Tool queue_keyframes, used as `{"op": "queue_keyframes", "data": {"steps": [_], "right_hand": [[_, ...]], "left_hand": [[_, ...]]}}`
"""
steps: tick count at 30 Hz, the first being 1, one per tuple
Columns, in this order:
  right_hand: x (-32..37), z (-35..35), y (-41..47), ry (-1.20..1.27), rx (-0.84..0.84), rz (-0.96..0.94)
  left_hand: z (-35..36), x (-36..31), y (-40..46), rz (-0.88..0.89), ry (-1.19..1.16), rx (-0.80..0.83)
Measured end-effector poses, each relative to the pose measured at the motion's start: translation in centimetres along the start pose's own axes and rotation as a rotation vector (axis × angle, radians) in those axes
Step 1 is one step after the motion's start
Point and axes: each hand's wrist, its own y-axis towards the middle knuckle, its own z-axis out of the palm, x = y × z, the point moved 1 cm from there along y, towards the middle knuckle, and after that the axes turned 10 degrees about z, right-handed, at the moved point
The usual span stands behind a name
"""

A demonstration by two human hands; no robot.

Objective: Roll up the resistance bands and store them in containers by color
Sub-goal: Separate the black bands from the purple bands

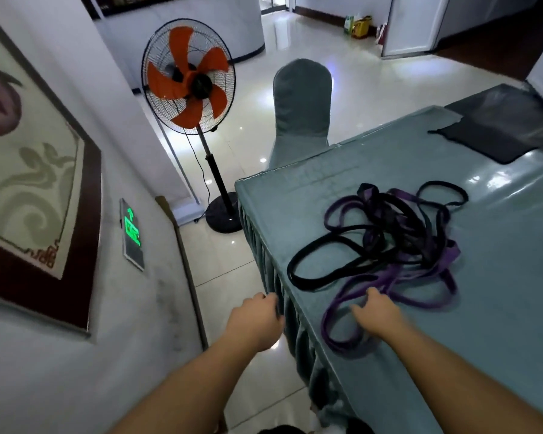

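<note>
Tangled pile of flat elastic loop bands on the table top, none rolled. Thin purple rubber resistance bands [433,270] sprawl in long loops, nearest loop reaching the table's near-left edge. Black rubber resistance bands [323,277] interwoven with them: one wide loop lying flat on the left of the pile, another thin loop at the far-right side

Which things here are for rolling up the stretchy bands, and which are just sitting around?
For the job:
purple bands
black bands
black bags, probably the containers
right hand, at a purple band

Just sitting around:
fan
covered chair
wall picture
green exit sign
</note>
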Motion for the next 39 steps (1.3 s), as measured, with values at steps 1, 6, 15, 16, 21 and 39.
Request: {"op": "queue_keyframes", "data": {"steps": [1, 6, 15, 16, 21, 39], "right_hand": [[0.0, -0.5, 0.9, 0.033, -0.004, 0.021], [-1.3, -2.5, 2.9, 0.173, -0.009, 0.117], [-5.4, -2.8, 4.1, 0.501, -0.019, 0.433], [-5.6, -2.7, 4.2, 0.524, -0.022, 0.465], [-4.9, -2.1, 4.6, 0.603, -0.021, 0.603], [-0.4, 2.0, 7.2, 0.957, -0.024, 0.741]], "left_hand": [[-0.6, -0.4, 1.4, 0.013, 0.006, 0.008], [-2.1, -3.1, 6.7, 0.104, 0.021, 0.104], [-1.9, -8.7, 17.7, 0.416, 0.039, 0.288], [-1.8, -9.0, 18.6, 0.447, 0.041, 0.308], [-1.7, -9.7, 22.9, 0.557, 0.027, 0.423], [0.6, -10.5, 27.3, 0.743, 0.034, 0.563]]}}
